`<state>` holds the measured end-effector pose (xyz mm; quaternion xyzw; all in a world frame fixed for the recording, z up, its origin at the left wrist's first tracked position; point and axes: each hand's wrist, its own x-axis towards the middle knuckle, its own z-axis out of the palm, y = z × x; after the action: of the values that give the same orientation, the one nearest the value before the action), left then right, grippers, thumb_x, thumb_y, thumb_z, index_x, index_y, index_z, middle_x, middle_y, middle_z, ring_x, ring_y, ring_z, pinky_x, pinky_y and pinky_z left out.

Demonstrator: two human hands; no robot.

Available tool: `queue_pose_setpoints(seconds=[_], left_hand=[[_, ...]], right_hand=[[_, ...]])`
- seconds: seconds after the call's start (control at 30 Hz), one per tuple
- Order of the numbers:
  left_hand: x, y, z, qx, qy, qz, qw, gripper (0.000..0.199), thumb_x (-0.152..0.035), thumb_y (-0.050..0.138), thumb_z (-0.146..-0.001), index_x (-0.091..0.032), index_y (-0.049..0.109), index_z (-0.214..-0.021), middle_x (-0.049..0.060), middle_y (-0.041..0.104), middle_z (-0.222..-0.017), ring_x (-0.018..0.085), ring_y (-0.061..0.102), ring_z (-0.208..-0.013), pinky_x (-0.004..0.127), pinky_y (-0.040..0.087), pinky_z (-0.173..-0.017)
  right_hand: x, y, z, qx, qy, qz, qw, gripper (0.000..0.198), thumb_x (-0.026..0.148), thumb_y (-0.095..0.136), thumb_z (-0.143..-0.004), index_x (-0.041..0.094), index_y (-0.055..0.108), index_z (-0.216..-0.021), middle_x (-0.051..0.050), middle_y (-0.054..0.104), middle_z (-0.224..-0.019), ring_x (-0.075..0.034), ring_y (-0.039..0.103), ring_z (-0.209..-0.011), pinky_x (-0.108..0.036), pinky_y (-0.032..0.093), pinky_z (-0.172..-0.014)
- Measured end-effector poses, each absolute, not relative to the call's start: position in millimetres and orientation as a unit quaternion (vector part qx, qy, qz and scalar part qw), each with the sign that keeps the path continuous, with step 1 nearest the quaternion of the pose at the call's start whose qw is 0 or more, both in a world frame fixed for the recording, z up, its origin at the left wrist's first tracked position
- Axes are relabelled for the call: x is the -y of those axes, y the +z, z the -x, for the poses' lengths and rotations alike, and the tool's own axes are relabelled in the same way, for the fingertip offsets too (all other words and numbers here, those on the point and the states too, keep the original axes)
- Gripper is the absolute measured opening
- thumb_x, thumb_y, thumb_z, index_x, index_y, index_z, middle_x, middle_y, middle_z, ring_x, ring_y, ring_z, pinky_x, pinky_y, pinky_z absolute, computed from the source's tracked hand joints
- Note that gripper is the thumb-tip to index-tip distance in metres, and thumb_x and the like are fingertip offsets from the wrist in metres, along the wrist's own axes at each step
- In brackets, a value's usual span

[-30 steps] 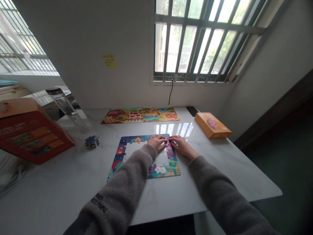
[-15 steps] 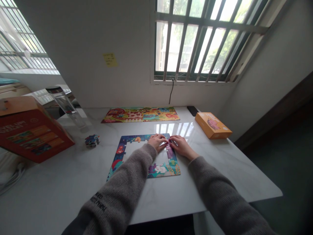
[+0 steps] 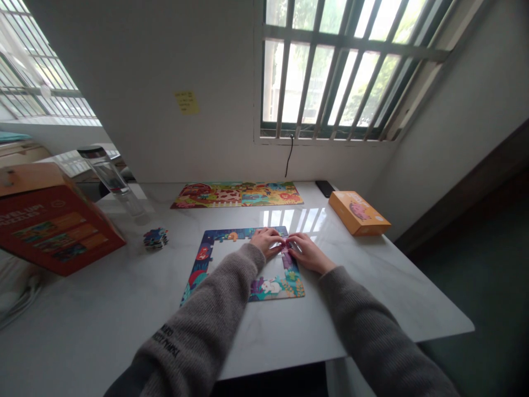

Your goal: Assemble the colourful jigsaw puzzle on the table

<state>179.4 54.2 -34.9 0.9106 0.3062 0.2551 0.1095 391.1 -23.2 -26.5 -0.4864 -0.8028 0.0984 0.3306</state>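
Observation:
A partly assembled jigsaw puzzle (image 3: 202, 252) lies on the white table, its colourful border around a bare middle. At the upper part of its right side, my left hand (image 3: 266, 242) and my right hand (image 3: 308, 252) meet, fingers bent and fingertips almost touching. Between the fingertips shows a small pinkish-purple puzzle piece (image 3: 285, 243), gripped from both sides; its outline is mostly covered. A white rabbit (image 3: 270, 286) is printed on the lower border. My left forearm hides part of the lower left border.
A small stack of puzzle pieces (image 3: 156, 238) stands left of the puzzle. Behind lies a long farm-picture puzzle (image 3: 237, 195). An orange box (image 3: 359, 213) and a black phone (image 3: 324, 188) sit to the right. A red box (image 3: 58, 220) and a glass bottle (image 3: 108, 173) stand left.
Both hands stay at the same spot on the puzzle's right side. Only the fingertips have shifted slightly around the piece.

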Motion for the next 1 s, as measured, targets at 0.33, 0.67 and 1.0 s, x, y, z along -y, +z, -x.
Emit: queue_pose_setpoints(seconds=[0.33,0.67,1.0], left_hand=[[-54.9,-38.3,-180.4,-0.300,0.257,-0.912,0.106,0.023,-0.046,0.066,-0.092,-0.033,0.078,-0.107,0.005,0.069,-0.109,0.025,0.060,-0.108,0.043,0.043,-0.099],[-53.3,-37.3,-183.2,-0.276,0.217,-0.934,0.070,0.018,-0.037,0.064,-0.094,-0.034,0.076,-0.107,0.004,0.068,-0.120,0.025,0.058,-0.111,0.046,0.042,-0.100],[-74.6,-21.0,-181.2,-0.351,0.243,-0.898,0.109,0.036,-0.019,0.052,-0.093,-0.024,0.066,-0.126,0.007,0.066,-0.127,0.027,0.055,-0.121,0.044,0.047,-0.104]], right_hand=[[30.0,-27.8,-383.4,0.806,0.034,0.513,0.293,0.006,0.016,0.058,-0.090,0.021,0.060,-0.091,-0.006,0.058,-0.097,-0.022,0.056,-0.093,-0.036,0.049,-0.087],[34.0,-23.1,-379.9,0.815,0.001,0.509,0.278,0.010,0.018,0.053,-0.094,0.022,0.062,-0.098,-0.008,0.060,-0.099,-0.023,0.056,-0.097,-0.037,0.050,-0.090],[34.9,-22.8,-381.0,0.819,-0.014,0.506,0.270,0.010,0.019,0.053,-0.095,0.022,0.063,-0.096,-0.008,0.059,-0.098,-0.022,0.055,-0.095,-0.035,0.048,-0.088]])
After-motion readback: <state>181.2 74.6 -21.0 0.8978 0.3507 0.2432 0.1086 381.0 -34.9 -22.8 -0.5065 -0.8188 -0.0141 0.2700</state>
